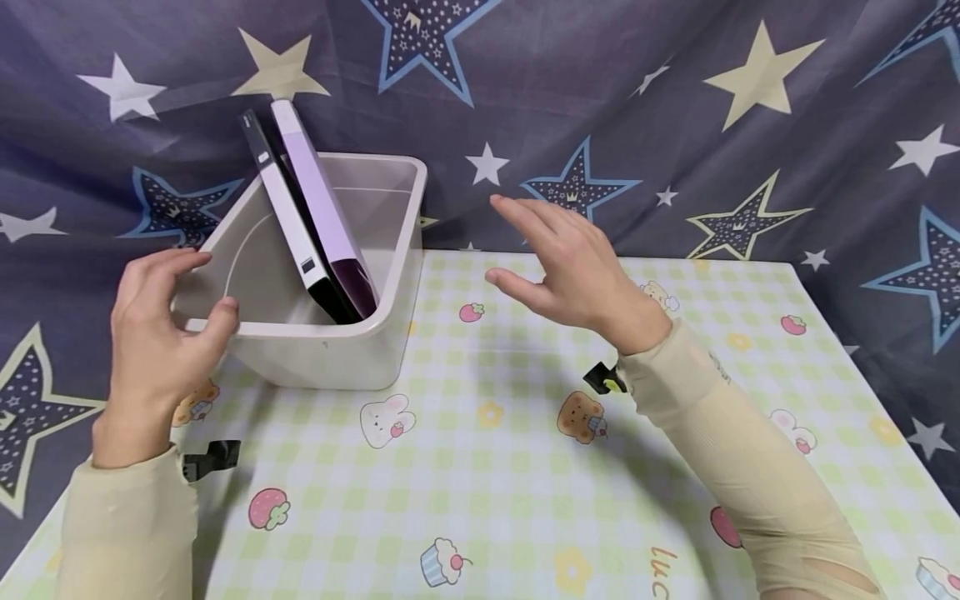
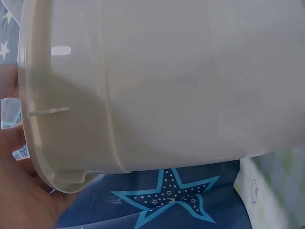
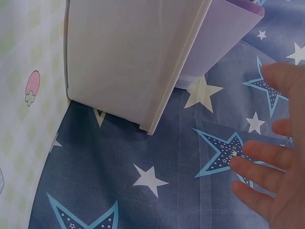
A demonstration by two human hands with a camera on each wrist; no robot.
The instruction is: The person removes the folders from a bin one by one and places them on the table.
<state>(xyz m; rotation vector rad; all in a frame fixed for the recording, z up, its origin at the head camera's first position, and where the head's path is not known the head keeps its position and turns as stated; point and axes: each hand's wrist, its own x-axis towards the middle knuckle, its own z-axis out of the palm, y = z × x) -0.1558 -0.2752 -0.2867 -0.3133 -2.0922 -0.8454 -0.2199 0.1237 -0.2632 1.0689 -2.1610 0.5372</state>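
A pale grey plastic bin (image 1: 315,358) stands at the back left of the table. Leaning inside it side by side are two tall flat cases: a black-and-white one (image 1: 288,217) and a purple one (image 1: 322,187), their upper ends sticking out past the rim. My left hand (image 1: 153,333) is at the bin's left corner, fingers and thumb spread apart with the tips right at the rim. In the left wrist view, the bin's rim (image 2: 28,105) partly hides those fingers. Raised to the right of the bin, my right hand (image 1: 566,267) holds nothing, its fingers extended and thumb apart.
A green-and-white checked tablecloth (image 1: 480,475) with cartoon prints covers the table. Behind it hangs a dark blue star-patterned curtain (image 1: 600,92), close to the bin's back side. Black straps (image 1: 213,460) show at both wrists.
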